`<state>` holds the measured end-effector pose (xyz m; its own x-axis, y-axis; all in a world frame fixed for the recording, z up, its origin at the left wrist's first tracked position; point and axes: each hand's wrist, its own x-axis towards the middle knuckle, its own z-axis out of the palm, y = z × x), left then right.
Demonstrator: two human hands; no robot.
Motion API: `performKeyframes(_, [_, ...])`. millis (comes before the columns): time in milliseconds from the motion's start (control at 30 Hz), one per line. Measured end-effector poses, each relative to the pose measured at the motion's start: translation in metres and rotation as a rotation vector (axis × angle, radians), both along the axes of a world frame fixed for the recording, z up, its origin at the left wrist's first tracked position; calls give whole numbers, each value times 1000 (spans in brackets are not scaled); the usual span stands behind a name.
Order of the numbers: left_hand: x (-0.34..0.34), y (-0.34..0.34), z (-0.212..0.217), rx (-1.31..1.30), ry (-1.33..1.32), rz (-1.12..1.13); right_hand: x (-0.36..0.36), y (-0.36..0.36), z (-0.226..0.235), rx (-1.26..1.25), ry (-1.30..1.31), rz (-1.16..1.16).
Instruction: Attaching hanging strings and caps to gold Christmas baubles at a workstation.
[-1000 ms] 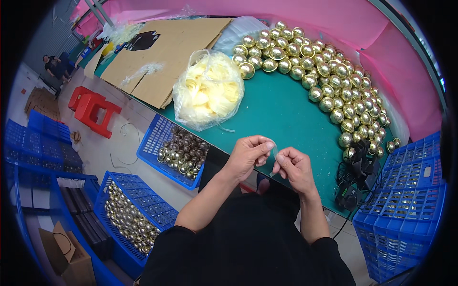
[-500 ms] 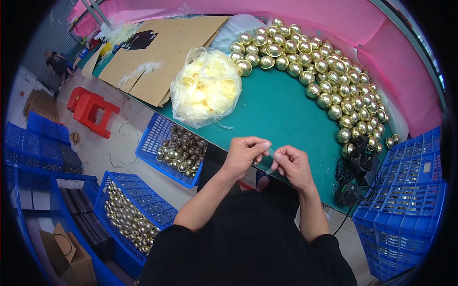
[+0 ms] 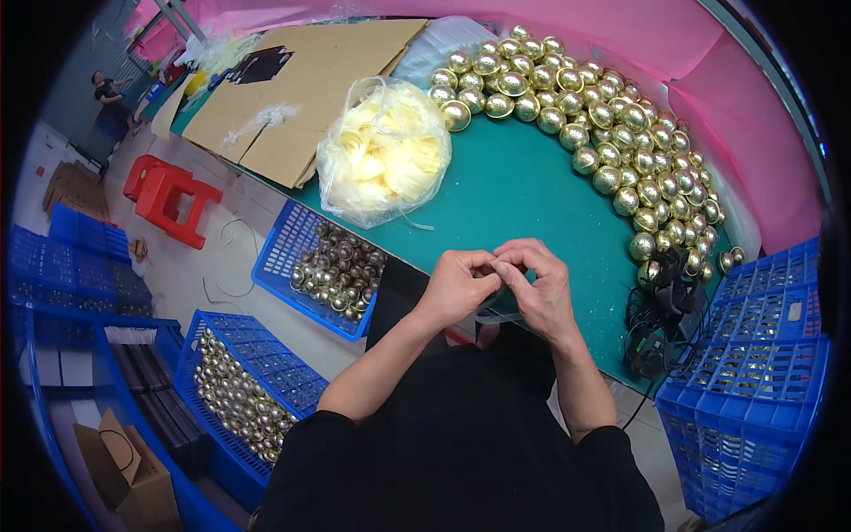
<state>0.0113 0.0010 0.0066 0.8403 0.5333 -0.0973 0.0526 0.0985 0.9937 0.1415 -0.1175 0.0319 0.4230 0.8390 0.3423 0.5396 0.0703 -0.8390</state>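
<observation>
My left hand (image 3: 455, 289) and my right hand (image 3: 542, 291) meet over the near edge of the green table (image 3: 523, 204). Both are closed, fingertips pinched together and touching. Between them runs a thin, clear plastic strip (image 3: 501, 316), whose loose part hangs in a loop below the fingers. The exact grip point is hidden behind the fingers. Ahead and to the left sits a clear bag (image 3: 383, 155) full of pale yellow strips. Many shiny gold balls (image 3: 634, 146) with rims lie in a curved heap toward the far right of the table.
Flattened cardboard (image 3: 310, 80) covers the table's left part. A black device with cables (image 3: 656, 341) lies at the right edge beside stacked blue crates (image 3: 753, 355). Blue baskets of balls (image 3: 275, 284) stand on the floor at left, near a red stool (image 3: 168, 199). A person (image 3: 111, 97) is far left.
My hands have come closer together; the right hand has moved up and left until its fingers touch the left hand's. The strip now hangs in a loop. The distant person has shifted posture.
</observation>
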Motion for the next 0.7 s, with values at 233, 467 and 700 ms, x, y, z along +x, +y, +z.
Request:
performKeyframes(233, [-6, 1, 2, 123, -108, 145, -2, -3, -2, -105, 130, -79])
performKeyframes(467, [4, 1, -9, 115, -150, 115, -9, -6, -18, -149, 587, -42])
performKeyframes(700, [10, 9, -8, -45, -68, 18, -17, 3, -19, 6, 525, -218])
